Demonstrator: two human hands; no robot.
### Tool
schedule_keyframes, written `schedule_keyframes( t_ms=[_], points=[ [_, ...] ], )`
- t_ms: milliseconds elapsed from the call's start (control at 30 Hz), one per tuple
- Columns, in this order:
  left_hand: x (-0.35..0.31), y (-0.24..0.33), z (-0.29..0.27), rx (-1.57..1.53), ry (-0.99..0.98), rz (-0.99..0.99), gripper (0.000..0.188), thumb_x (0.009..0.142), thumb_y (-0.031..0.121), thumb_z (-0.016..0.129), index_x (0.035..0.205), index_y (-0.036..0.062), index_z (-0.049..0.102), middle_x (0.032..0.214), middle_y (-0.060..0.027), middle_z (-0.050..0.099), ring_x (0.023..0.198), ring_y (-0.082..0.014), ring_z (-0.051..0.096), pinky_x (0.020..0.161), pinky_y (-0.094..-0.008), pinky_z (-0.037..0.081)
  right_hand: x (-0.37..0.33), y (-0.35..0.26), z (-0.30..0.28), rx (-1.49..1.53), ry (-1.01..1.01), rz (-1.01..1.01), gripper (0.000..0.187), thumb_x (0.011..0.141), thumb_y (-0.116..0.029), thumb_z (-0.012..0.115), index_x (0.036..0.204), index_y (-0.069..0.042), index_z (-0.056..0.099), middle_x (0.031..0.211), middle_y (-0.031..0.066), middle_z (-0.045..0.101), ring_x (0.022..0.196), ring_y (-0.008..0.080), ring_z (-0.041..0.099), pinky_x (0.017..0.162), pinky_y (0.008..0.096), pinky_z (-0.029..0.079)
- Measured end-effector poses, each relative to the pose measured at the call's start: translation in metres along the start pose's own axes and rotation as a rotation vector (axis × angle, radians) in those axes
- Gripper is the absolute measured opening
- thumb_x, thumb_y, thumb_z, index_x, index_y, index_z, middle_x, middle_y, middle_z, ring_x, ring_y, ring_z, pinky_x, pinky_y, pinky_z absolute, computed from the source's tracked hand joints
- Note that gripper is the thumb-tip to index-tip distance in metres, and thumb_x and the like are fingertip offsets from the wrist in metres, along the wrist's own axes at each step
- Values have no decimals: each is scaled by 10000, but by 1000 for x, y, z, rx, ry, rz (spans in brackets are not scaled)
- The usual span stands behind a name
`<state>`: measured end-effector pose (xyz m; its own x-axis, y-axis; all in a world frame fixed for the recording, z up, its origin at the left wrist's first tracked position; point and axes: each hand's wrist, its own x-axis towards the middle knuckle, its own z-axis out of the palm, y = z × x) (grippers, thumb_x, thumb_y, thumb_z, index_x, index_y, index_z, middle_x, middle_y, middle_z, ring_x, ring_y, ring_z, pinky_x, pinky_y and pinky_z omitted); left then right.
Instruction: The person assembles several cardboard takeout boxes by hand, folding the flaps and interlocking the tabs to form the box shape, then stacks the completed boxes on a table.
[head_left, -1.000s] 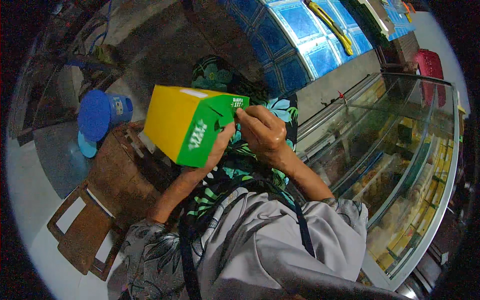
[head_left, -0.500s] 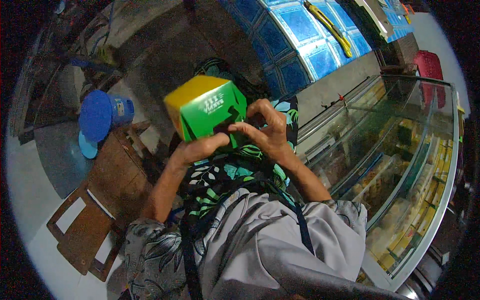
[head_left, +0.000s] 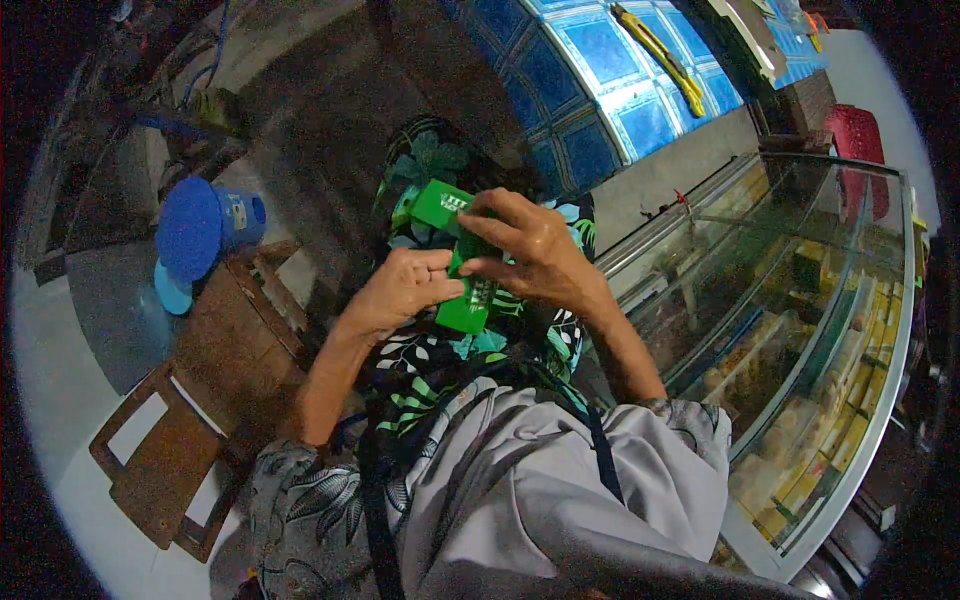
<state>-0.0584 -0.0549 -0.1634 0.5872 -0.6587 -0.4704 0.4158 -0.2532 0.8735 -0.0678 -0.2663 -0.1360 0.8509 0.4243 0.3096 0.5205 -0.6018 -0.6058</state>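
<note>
Above my lap I have a small green cardboard box [head_left: 466, 313] with white print, its flaps partly showing. My left hand [head_left: 405, 287] is closed, thumb and curled fingers pinching the box near its middle. From the other side my right hand [head_left: 535, 245] holds it too, fingers bent over the upper part and thumb close to the left fingertips. Much of the box is hidden behind the right hand. Beneath lies my black patterned cloth [head_left: 405, 400] with green and white leaves.
To the right stands a glass display case [head_left: 790, 330] with yellow trays inside. A table with a blue tiled cover [head_left: 640, 125] is ahead, bearing a yellow cutter [head_left: 660, 60]. At left are a blue bucket [head_left: 240, 218], a blue lid [head_left: 188, 232] and a brown wooden chair [head_left: 160, 450].
The box has been turned, so its yellow face no longer shows and green flaps do. My left hand has moved up and right; my right hand now reaches over the box.
</note>
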Motion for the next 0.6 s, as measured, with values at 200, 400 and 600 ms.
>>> schedule_keyframes(
  t_ms=[200, 400, 600],
  points=[
    [5, -25, -1, -421, -141, -60, 132, 813, 131, 672, 860, 25, 610, 683, 42, 561, 557, -29, 492, 502, -185, 371, -8, 1, -15, 210, -94, 117, 470, 650, -71, 733, 1091, -17, 583, 914, 139, 541, 796, 326, 588, 615, 385, 490],
    [26, 4, 8, -828, 246, 110, 157, 836, 103, 638, 961, 7, 635, 907, -72, 653, 866, -145, 617, 783, -295, 495, -19, -5, -1, 124, 47, -20, 507, 645, 14, 691, 1138, -13, 572, 1001, 173, 562, 892, 346, 600, 704, 384, 520],
    [34, 15, 23, -924, 401, 212, 210, 770, -16, 652, 975, 18, 625, 924, -78, 654, 855, -160, 632, 770, -290, 507, -17, -5, 20, -45, 466, 13, 364, 615, 41, 717, 969, 45, 633, 965, 197, 616, 828, 314, 650, 690, 336, 546]
  ],
)
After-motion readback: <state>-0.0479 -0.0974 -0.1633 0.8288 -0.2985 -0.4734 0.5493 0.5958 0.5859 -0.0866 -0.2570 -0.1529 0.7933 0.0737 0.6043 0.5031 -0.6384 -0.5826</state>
